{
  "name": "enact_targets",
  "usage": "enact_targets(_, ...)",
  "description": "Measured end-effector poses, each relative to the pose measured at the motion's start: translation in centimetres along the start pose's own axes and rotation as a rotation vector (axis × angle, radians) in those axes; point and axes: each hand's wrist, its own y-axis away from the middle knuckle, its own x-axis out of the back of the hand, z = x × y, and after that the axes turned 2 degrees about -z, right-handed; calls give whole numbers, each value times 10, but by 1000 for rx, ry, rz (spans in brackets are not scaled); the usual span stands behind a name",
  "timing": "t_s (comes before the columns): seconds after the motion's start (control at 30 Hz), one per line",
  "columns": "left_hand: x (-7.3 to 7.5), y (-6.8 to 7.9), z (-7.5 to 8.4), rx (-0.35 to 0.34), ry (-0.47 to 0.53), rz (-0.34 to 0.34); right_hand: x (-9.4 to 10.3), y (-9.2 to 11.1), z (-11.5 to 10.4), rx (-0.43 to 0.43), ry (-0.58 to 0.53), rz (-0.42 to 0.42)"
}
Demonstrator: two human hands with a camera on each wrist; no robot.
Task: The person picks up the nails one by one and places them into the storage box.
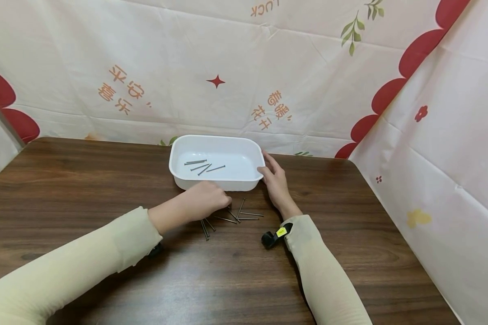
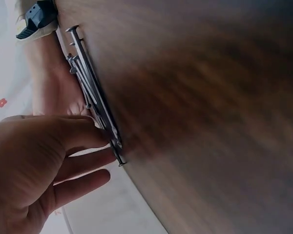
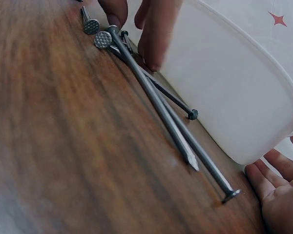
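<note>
My left hand (image 1: 205,197) is down at the table in front of a white plastic tray (image 1: 217,185). In the left wrist view its thumb and forefinger pinch a nail (image 2: 119,160) near the head, among other steel nails. Several loose nails (image 3: 158,112) lie crossed on the wood below the tray's near wall. Over at the tray's right end, my right hand (image 1: 274,180) grips the rim, thumb on top and fingers round the outer side. Inside the tray lie several more nails (image 1: 216,168). From above, the left fingertips are mostly hidden by the hand itself.
The dark wooden table (image 1: 146,289) runs back to a printed white cloth (image 1: 179,67), which hangs behind the tray and along the right side. A black strap with a yellow tag (image 1: 281,232) sits on the right wrist.
</note>
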Motion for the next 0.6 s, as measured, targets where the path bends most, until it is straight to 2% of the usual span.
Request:
enact_targets(0.13, 0, -2, -1, -2, -28, 12, 1, 0, -4, -16, -20, -9)
enact_targets(0.4, 0, -9, -1, 16, -26, -36, -2, 12, -28, -44, 18, -19)
enact_targets(0.6, -1, -11, 1, 101, 87, -96, 0, 4, -10, -33, -21, -10)
